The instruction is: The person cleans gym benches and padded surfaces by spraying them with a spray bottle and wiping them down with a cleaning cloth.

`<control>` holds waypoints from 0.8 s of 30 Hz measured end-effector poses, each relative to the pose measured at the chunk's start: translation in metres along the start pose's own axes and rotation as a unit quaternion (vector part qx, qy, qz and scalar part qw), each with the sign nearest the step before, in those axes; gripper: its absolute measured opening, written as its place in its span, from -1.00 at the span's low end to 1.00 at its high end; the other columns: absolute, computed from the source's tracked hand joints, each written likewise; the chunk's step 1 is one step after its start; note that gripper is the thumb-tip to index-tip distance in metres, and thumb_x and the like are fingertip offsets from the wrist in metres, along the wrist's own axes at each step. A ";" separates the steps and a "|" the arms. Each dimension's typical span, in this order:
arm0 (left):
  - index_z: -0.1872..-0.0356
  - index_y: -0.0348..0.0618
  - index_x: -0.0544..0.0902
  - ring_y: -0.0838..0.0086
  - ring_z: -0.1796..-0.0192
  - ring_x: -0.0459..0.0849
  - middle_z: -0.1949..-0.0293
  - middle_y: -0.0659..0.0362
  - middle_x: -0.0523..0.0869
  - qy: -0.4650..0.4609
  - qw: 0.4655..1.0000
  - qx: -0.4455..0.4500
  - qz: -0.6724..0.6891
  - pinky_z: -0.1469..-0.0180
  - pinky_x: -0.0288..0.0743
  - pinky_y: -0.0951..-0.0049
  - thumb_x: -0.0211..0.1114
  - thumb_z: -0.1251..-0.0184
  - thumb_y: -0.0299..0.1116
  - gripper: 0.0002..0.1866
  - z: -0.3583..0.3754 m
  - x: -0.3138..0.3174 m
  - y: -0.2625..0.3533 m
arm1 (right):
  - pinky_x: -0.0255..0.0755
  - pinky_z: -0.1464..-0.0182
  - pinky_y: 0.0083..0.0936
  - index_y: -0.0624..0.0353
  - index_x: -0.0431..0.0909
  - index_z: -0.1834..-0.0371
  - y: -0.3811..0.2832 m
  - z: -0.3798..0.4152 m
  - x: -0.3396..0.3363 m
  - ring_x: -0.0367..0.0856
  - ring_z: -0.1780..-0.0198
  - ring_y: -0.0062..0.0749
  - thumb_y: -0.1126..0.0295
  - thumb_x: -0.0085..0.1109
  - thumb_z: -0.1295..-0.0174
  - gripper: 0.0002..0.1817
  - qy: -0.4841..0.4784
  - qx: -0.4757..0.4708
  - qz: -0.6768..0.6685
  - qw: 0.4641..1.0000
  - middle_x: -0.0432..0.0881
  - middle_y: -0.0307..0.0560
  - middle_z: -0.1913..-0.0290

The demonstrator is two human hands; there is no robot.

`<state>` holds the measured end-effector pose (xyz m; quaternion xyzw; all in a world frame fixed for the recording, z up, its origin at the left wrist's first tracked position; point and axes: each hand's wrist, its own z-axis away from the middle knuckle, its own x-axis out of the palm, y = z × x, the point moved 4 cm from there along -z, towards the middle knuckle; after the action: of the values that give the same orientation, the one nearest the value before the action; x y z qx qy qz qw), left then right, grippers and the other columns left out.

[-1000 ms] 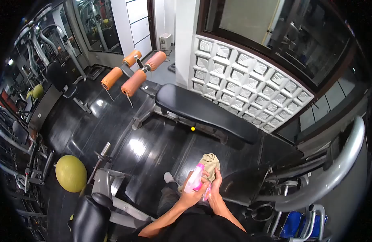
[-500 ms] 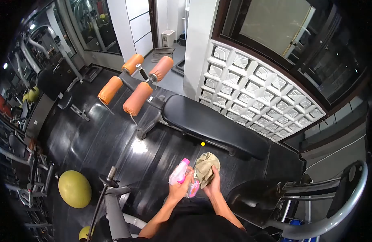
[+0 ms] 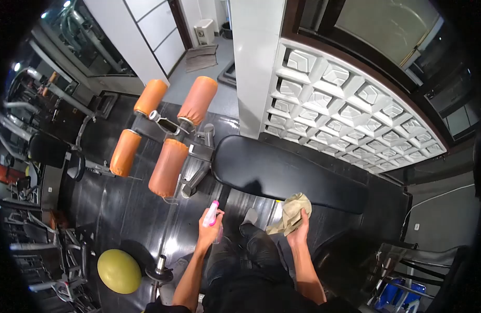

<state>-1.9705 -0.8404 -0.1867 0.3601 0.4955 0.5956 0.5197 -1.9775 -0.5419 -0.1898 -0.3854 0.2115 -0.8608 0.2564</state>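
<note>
My left hand (image 3: 210, 233) is wrapped round a spray bottle (image 3: 213, 213) with a pink and white trigger head; most of its body is behind the fingers. In my right hand (image 3: 299, 233) is a crumpled beige cloth (image 3: 292, 215), one corner hanging down to the left. Both hands are in front of my body, well apart. Beyond them lies a black padded bench (image 3: 282, 169), and neither hand touches it. Its far left end carries several orange foam rollers (image 3: 168, 168) on a metal frame.
A yellow-green exercise ball (image 3: 119, 271) rests on the dark floor at left, near a metal bar end (image 3: 160, 264). Behind the bench stands a white patterned wall (image 3: 350, 109). Dark gym equipment (image 3: 350, 261) is close on my right. My foot (image 3: 249, 216) is near the bench.
My hands have moved apart, the spray bottle going left and the cloth right. The view has shifted closer to the bench, and my legs and foot now show.
</note>
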 end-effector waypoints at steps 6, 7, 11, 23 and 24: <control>0.33 -0.28 0.57 0.61 0.44 0.46 0.53 0.20 0.57 0.062 0.990 -0.001 -0.125 0.33 0.42 0.49 0.32 -0.30 -0.41 -0.85 -0.077 -0.020 -0.041 | 0.37 -0.22 -0.30 0.07 0.31 -0.34 0.003 -0.042 0.003 0.48 -0.20 -0.27 0.06 -0.01 -0.40 -0.47 0.038 -0.015 0.035 0.999 0.50 -0.13 -0.21; 0.33 -0.29 0.57 0.60 0.44 0.46 0.54 0.17 0.56 0.064 0.984 0.022 -0.164 0.32 0.43 0.48 0.32 -0.31 -0.40 -0.84 -0.087 -0.022 -0.039 | 0.37 -0.22 -0.30 0.07 0.31 -0.34 0.009 -0.044 0.002 0.48 -0.20 -0.27 0.06 -0.01 -0.40 -0.47 0.047 -0.011 0.035 0.998 0.50 -0.13 -0.21; 0.32 -0.29 0.57 0.53 0.45 0.55 0.53 0.07 0.61 0.069 0.982 0.010 -0.177 0.34 0.45 0.38 0.32 -0.31 -0.37 -0.82 -0.125 -0.026 -0.045 | 0.44 -0.16 -0.32 0.06 0.33 -0.31 0.026 -0.050 0.007 0.52 -0.15 -0.30 0.09 0.01 -0.40 -0.50 0.080 -0.026 0.045 0.995 0.53 -0.15 -0.14; 0.23 -0.21 0.60 -0.11 0.24 0.69 0.37 -0.13 0.70 -0.037 0.963 -0.036 -0.264 0.25 0.52 0.11 0.34 -0.27 -0.27 -0.78 -0.169 -0.048 -0.081 | 0.45 -0.15 -0.33 0.14 0.37 -0.28 0.127 -0.082 0.047 0.54 -0.14 -0.28 0.14 0.04 -0.39 -0.52 0.161 0.023 0.075 0.984 0.54 -0.12 -0.15; 0.23 -0.21 0.60 -0.11 0.24 0.69 0.36 -0.13 0.70 -0.048 0.958 -0.062 -0.276 0.24 0.52 0.12 0.33 -0.27 -0.27 -0.78 -0.167 -0.052 -0.088 | 0.42 -0.19 -0.32 0.17 0.37 -0.27 0.134 -0.090 0.051 0.53 -0.15 -0.27 0.17 0.09 -0.37 -0.52 0.168 0.026 0.067 0.983 0.53 -0.10 -0.15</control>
<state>-2.0949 -0.9306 -0.3092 0.2044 0.5119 0.4408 0.7085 -2.0385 -0.6625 -0.2918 -0.2139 0.2543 -0.8994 0.2840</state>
